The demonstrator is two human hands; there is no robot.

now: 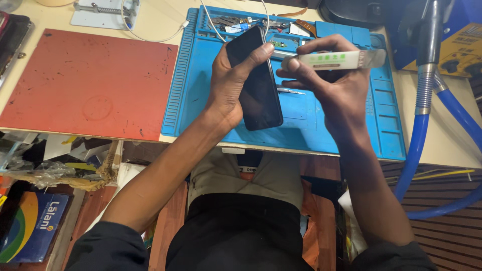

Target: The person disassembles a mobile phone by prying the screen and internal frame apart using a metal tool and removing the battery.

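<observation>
gripping a dark phone [258,85] left hand [228,85], white tube [334,60] right hand [336,88].

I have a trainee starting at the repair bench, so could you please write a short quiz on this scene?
1. True or false: the left hand holds the black phone above the blue mat.
2. What does the right hand hold?
A. a white tube
B. a screwdriver
C. a hammer
3. What colour is the board to the left of the mat?

Key:
1. True.
2. A: the white tube, its tip near the phone's edge.
3. Red.
</observation>
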